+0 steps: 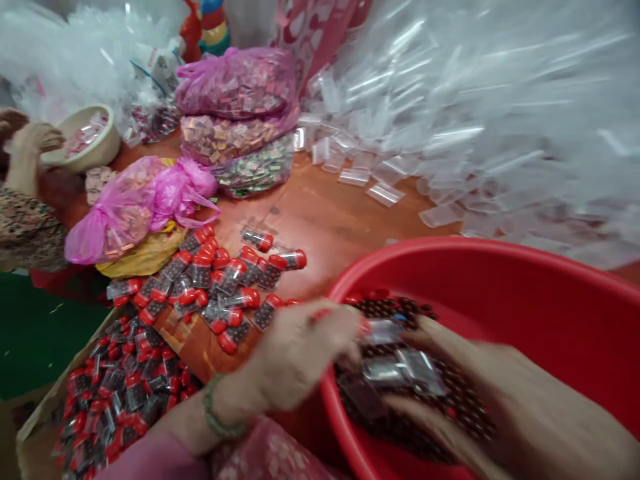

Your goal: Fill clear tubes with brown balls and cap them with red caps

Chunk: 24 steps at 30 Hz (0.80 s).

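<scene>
My left hand (300, 347), wearing one green bracelet (217, 413), is closed on one small clear plastic container with a rounded red cap (384, 331), above the near-left side of one large round red plastic tub (550, 307). My right hand (470, 367) is down inside that tub, curved about at least two more clear plastic containers (425, 372); blur hides whether it grips them. Beneath lie small, round, dark brown balls (465, 400), too many to count, partly covered by my hands. To my left, some twenty-odd red-capped containers of dark balls (233, 277) overlap on the orange-brown table (320, 213), too jumbled for an exact count; many more fill one open cardboard box (37, 427). Beyond are three stacked translucent bags (225, 137) and a knotted bright-pink bag (117, 217) against one yellow bag (147, 253). Clear plastic pieces (450, 140) crowd the space behind the tub. At far left, another person's hand (40, 140) is at one cream bowl (103, 148).
</scene>
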{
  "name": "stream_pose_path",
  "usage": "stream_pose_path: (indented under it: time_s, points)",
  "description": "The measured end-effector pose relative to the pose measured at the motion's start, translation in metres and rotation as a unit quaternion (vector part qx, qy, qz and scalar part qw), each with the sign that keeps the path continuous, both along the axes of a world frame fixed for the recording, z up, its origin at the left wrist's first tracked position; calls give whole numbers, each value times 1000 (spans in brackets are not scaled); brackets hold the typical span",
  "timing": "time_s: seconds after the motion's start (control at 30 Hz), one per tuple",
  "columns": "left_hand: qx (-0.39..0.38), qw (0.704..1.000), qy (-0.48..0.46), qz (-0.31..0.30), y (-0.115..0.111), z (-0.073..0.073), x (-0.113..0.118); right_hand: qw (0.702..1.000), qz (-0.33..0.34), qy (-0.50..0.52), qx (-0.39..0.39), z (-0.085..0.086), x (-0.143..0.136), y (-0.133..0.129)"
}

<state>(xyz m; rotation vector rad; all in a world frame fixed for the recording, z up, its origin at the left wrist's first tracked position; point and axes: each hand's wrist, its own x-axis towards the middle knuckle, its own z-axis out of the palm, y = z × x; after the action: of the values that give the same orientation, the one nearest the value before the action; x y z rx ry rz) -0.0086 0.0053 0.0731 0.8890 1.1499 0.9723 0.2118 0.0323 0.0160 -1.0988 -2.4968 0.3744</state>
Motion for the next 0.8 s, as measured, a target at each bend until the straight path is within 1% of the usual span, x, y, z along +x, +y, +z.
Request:
stream_pose_path:
  time_s: [0.03, 0.07, 0.1, 0.17, 0.2, 0.23, 0.27, 0.3, 0.33, 0.4, 0.43, 0.5, 0.6, 0.7, 0.8]
  points:
    - [50, 992, 108, 54, 2, -3, -16, 999, 21, -37, -9, -1, 5, 10]
    - [78, 966, 230, 93, 4, -8, -33, 998, 25, -55, 8, -4, 11, 21]
    - [113, 921, 347, 133, 8, -16, -50, 996, 15, -84, 11, -7, 17, 31]
    - [160, 813, 527, 189, 18, -38, -80, 990, -6, -131, -50, -14, 27, 48]
    - [177, 763, 591, 190, 23, -49, -92, 985, -20, -150, -81, -16, 30, 56]
    - [194, 720, 641, 184, 27, -59, -102, 980, -28, -166, -108, -18, 31, 62]
    - [204, 687, 676, 171, 29, -68, -110, 976, -34, -176, -126, -19, 29, 68]
    - [212, 663, 700, 162, 31, -74, -116, 973, -36, -184, -136, -20, 26, 73]
    - [218, 647, 714, 155, 31, -78, -119, 971, -36, -188, -141, -20, 22, 76]
    - [229, 635, 721, 157, 29, -80, -121, 971, -36, -188, -143, -19, 12, 82]
    - [235, 637, 716, 163, 27, -78, -120, 971, -37, -188, -144, -20, 8, 84]
    - [251, 650, 695, 178, 25, -73, -112, 970, -39, -189, -146, -21, 0, 88]
    - [288, 688, 640, 182, 23, -66, -93, 969, -34, -190, -153, -24, -8, 91]
    - [324, 735, 573, 165, 19, -62, -68, 968, -27, -185, -167, -28, -12, 92]
    - [355, 772, 507, 144, 11, -57, -43, 967, -21, -174, -185, -32, -11, 92]
